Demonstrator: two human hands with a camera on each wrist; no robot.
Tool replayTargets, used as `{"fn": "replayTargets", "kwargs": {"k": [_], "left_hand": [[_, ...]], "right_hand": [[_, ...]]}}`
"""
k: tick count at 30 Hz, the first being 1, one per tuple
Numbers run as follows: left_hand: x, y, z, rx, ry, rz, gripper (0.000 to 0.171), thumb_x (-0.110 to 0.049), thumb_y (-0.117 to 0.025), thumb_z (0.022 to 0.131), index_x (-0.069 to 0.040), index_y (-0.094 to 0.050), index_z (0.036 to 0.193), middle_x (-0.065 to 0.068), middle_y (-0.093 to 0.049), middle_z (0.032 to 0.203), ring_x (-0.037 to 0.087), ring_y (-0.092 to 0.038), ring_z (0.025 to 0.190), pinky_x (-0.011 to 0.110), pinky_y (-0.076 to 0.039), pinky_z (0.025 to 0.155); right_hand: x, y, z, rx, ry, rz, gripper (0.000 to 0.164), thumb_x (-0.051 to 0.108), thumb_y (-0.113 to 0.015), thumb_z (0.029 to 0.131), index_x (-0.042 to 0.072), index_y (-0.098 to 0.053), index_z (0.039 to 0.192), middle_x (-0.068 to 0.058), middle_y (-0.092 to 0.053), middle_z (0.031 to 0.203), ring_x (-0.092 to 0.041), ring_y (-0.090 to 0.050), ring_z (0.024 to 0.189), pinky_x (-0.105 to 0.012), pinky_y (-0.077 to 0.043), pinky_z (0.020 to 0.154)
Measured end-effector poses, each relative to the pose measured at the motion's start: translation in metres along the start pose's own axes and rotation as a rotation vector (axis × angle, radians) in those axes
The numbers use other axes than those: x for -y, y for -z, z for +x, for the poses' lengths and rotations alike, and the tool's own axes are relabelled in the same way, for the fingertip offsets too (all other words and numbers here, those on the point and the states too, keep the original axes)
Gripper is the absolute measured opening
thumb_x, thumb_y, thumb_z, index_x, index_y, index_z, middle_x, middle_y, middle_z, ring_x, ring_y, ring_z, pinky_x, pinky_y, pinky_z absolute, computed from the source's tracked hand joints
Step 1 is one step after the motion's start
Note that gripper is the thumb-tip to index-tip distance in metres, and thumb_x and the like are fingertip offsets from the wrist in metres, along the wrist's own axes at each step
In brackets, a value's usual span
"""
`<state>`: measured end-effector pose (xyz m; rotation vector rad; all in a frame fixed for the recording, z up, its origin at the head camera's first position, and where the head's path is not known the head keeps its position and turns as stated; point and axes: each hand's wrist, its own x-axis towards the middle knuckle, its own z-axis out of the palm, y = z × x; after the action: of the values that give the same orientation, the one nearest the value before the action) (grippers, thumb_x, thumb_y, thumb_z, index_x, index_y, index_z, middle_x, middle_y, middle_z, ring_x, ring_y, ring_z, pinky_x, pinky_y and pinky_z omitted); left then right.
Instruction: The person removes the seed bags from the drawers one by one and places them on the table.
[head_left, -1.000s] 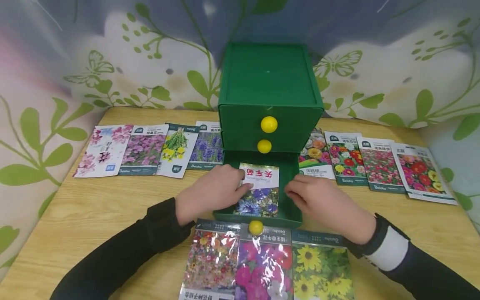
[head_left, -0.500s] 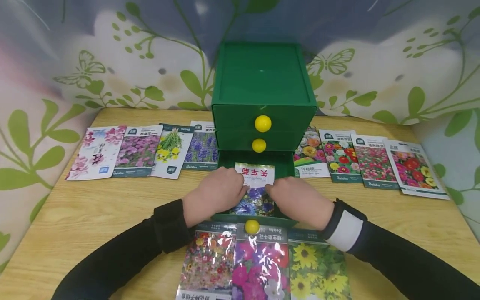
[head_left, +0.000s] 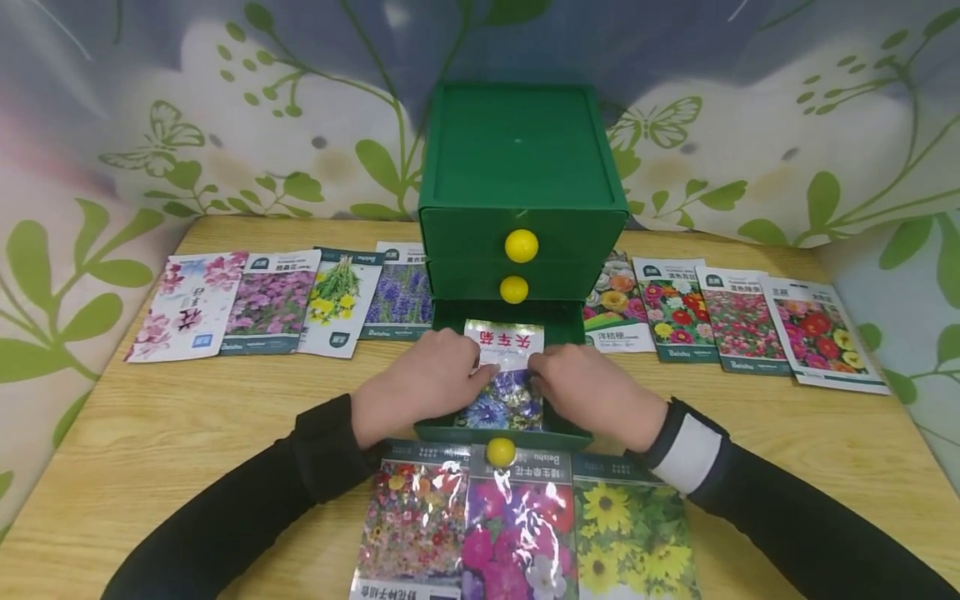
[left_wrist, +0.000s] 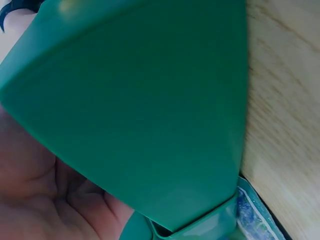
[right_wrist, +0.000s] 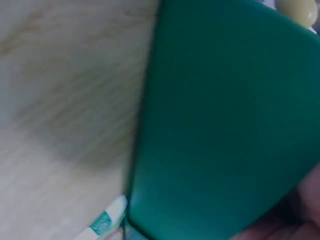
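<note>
A flower seed packet (head_left: 506,400) with blue blooms and red lettering lies in the pulled-out bottom drawer (head_left: 555,439) of a green drawer cabinet (head_left: 517,142). At the packet's left edge, my left hand (head_left: 420,375) pinches it, its thumb over the printed front. My right hand (head_left: 600,392) holds the opposite edge with curled fingers, knuckles upward. In the left wrist view the drawer's green side wall (left_wrist: 150,110) hides my fingertips. The other side wall (right_wrist: 225,115) fills much of the right wrist view, with part of my right hand at the lower corner.
Two upper drawers with yellow knobs (head_left: 521,246) are closed. Several seed packets (head_left: 270,304) line the table's left side, several more (head_left: 678,312) the right. Three larger packets (head_left: 517,533) lie just in front of the drawer, partly under its yellow knob (head_left: 501,452).
My right hand has moved left from the drawer's right side onto the packet's right edge. My left hand stays at the left edge. The head view has shifted slightly.
</note>
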<state>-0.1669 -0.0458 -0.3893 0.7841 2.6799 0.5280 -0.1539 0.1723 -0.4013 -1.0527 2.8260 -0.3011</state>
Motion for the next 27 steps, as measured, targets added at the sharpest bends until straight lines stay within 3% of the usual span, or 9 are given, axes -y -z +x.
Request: {"fn": "replayTargets", "kwargs": {"k": [7,15,20,27], "left_hand": [[0.005,0.003,-0.002,-0.108,-0.017,-0.022,0.03,-0.028,-0.06,0.101,-0.012,-0.063,0.076,0.0,-0.05,0.057,0.014,-0.047,0.046,0.028,-0.037,0.048],[0.009,0.006,-0.002,-0.236,-0.005,-0.066,0.022,-0.027,-0.067,0.097,-0.006,-0.073,0.096,0.003,-0.062,0.084,0.015,-0.057,0.069,0.031,-0.049,0.065],[0.011,0.008,-0.001,-0.335,0.012,-0.133,0.015,-0.022,-0.069,0.095,-0.007,-0.07,0.092,0.004,-0.058,0.085,0.017,-0.054,0.07,0.031,-0.046,0.061],[0.014,0.008,-0.002,-0.431,-0.068,-0.169,0.009,-0.013,-0.068,0.095,-0.006,-0.074,0.094,0.004,-0.063,0.088,0.014,-0.062,0.073,0.027,-0.052,0.066]], "right_hand": [[-0.008,-0.002,0.002,-0.153,-0.064,0.172,0.005,0.01,-0.074,0.09,0.005,-0.074,0.092,0.0,-0.062,0.08,-0.014,-0.061,0.072,-0.031,-0.053,0.067],[-0.013,0.006,0.002,-0.161,-0.23,0.415,0.01,0.014,-0.076,0.089,0.006,-0.074,0.095,0.0,-0.066,0.086,-0.012,-0.064,0.075,-0.031,-0.054,0.067],[-0.016,0.008,-0.001,-0.185,-0.297,0.557,0.012,0.015,-0.075,0.09,0.006,-0.074,0.098,-0.001,-0.069,0.088,-0.012,-0.065,0.075,-0.032,-0.053,0.068],[-0.021,0.014,-0.012,-0.197,-0.33,0.667,0.015,0.016,-0.072,0.092,0.006,-0.075,0.103,-0.003,-0.07,0.094,-0.014,-0.067,0.078,-0.036,-0.054,0.074]]}}
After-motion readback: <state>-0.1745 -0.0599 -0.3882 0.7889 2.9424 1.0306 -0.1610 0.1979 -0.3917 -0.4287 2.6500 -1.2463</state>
